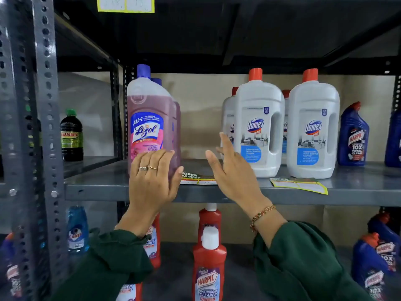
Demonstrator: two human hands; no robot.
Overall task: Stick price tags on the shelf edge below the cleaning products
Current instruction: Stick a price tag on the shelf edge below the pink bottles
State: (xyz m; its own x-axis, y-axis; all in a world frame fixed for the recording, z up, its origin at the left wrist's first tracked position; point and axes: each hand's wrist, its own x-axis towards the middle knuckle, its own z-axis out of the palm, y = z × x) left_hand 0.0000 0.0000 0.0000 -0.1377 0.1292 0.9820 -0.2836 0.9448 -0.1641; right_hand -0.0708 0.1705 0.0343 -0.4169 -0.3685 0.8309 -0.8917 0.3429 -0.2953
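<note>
A pink Lizol bottle (149, 118) stands on the grey metal shelf (97, 181), another one behind it. My left hand (152, 181) is raised in front of its base, fingers together and slightly curled, holding nothing visible. My right hand (232, 172) hovers open, fingers spread, between the Lizol and the white Domex bottles (258, 124). A "Super Market" price tag (198, 179) lies flat on the shelf between my hands. A second yellow-edged tag (299, 184) lies in front of the Domex bottles, overhanging the shelf edge (303, 198).
Blue Harpic bottles (353, 135) stand at the right, a dark green-capped bottle (71, 135) in the left bay. Red Harpic bottles (209, 263) and a blue Colin bottle (77, 229) fill the lower shelf. A perforated steel upright (48, 127) rises at the left. A tag (125, 4) is stuck on the upper shelf edge.
</note>
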